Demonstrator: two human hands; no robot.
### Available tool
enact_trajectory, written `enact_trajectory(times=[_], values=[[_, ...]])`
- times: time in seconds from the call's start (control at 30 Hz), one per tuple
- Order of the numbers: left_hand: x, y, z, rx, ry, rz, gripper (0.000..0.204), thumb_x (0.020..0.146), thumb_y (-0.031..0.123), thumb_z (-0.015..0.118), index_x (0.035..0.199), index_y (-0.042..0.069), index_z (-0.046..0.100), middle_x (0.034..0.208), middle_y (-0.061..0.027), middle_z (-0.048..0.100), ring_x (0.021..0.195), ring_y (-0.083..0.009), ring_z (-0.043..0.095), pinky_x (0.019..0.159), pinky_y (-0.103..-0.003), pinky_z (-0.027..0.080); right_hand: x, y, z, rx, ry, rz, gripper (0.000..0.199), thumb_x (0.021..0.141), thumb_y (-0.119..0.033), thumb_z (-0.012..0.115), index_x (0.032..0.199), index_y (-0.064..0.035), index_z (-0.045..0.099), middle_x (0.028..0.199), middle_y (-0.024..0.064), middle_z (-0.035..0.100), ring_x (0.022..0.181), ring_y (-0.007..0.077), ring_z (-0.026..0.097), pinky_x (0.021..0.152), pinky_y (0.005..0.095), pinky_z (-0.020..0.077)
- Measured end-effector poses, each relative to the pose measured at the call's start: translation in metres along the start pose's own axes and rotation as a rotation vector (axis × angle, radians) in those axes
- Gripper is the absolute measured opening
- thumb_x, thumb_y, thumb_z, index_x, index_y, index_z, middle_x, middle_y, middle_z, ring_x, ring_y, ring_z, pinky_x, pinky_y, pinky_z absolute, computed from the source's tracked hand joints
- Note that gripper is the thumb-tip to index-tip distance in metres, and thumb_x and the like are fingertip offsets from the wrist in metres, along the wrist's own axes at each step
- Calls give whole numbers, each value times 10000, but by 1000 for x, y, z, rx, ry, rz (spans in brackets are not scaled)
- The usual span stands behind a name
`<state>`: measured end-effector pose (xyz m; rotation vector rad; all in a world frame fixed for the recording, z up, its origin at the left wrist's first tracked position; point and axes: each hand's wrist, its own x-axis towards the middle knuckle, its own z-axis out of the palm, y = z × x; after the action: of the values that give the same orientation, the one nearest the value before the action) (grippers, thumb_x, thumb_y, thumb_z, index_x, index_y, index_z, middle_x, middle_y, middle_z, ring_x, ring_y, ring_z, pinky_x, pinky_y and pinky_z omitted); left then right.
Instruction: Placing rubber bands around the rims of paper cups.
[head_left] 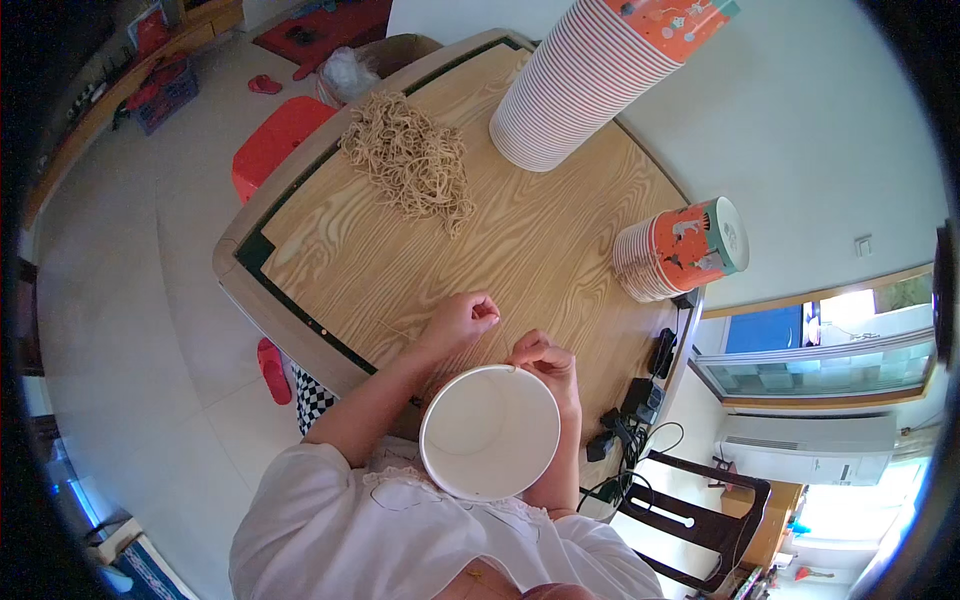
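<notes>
A large white-lined paper bucket (490,432) is tilted close to my body, with its wide mouth facing up. At its far rim my right hand (548,368) is closed, thumb and fingers pinching by the edge. My left hand (465,322) is curled shut over the table, just beyond the bucket and left of the right hand; whatever its fingers hold is hidden. Farther off lies a loose heap of tan twine (410,160). A tall stack of paper buckets (580,85) stands at the back, and a shorter orange and green stack (685,250) sits at the right.
The wood-grain table (545,240) has a raised rim. Black adapters (642,400) and tangled cables lie at its right edge. A dark chair (700,525) stands at the right, and a red stool (275,145) beyond the left edge. A pink slipper (273,372) is on the floor.
</notes>
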<state>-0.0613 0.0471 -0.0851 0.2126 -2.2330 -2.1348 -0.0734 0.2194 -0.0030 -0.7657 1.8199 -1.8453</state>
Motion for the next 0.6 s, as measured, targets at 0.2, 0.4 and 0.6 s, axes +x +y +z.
enact_trajectory(times=[0.2,0.4,0.6], values=[[3,-7,3,46,19,42,123,758,148,633,783,30,611,684,-76,625,604,-160,584,576,-299,465,1,-8,1,-38,-32,10,105,678,57,675,762,-6,668,763,62,534,691,143,525,602,240,414],[2,-6,4,54,36,51,116,754,146,634,785,37,615,688,-80,627,614,-173,596,581,-309,471,-2,-15,-1,-12,-29,24,91,678,54,678,748,-4,667,745,58,535,682,138,515,595,239,406],[3,-18,4,66,46,87,107,762,144,636,768,40,614,685,-71,629,603,-158,595,577,-302,474,-6,-13,-9,12,-107,49,83,730,38,647,803,1,657,764,64,540,716,146,519,623,249,412]])
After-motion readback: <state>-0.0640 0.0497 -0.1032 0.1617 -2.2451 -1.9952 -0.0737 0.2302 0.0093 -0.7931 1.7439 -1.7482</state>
